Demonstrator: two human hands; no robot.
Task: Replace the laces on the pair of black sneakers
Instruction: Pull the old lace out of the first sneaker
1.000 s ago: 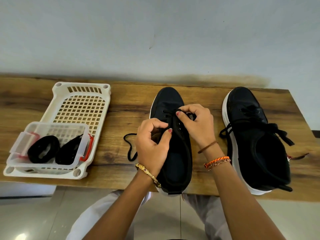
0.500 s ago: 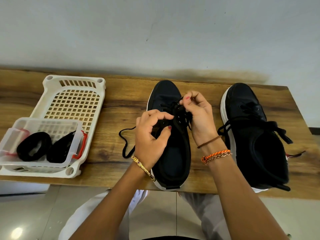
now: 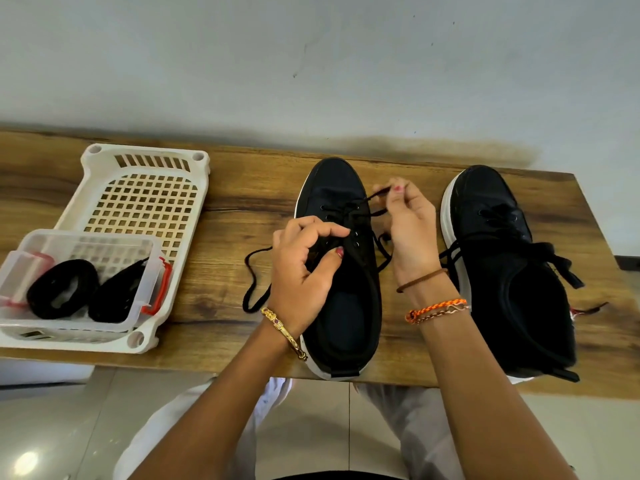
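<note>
**Inspector:** Left sneaker (image 3: 341,271) stands mid-table (image 3: 225,220). Right hand (image 3: 408,233) pinches the lace (image 3: 372,197) end, apparently drawing it from the eyelets. Left hand (image 3: 304,268), fingers curled, steadies the upper.

**Clerk:** Next?

**Inspector:** Probably pulling that end clear, then the next crossing.

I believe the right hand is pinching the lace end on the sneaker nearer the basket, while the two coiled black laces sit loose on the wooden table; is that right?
Not quite. The head view shows the coiled black laces lying inside the clear container in the white basket, not loose on the table. The rest holds: the right hand pinches the lace end on the sneaker nearer the basket.
</note>
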